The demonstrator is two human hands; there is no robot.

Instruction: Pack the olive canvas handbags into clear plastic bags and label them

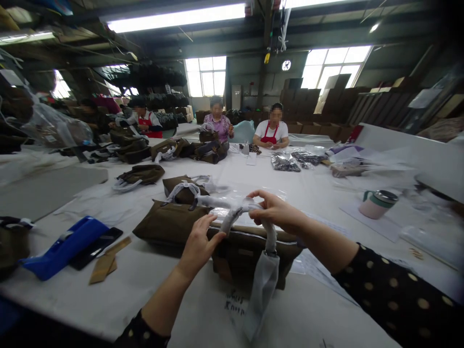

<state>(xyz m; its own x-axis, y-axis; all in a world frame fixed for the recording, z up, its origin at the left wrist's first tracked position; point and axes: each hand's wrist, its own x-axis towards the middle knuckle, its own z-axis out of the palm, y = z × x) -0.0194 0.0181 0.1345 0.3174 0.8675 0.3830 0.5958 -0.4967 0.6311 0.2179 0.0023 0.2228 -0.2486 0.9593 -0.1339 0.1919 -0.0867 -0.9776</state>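
Note:
In front of me stands a dark olive handbag [250, 263] with a pale zip along its top. Its handles [232, 220] are wrapped in whitish film, and a wrapped strap [264, 290] hangs down the near side. My right hand [273, 210] is closed around the top of the wrapped handle. At the bag's left end, my left hand [201, 244] has its fingers apart, with the thumb against the lower part of the handle. Just behind lies another olive bag [166, 227], and a smaller one with wrapped handles [184, 191] sits beyond it.
Left on the white table are a blue tool-like object [68, 246], a black flat item [96, 249] and brown card strips [108, 261]. A pink lidded mug [377, 205] stands right. More bags [199, 151] and plastic-wrapped packs [284, 162] lie farther back, near several seated co-workers.

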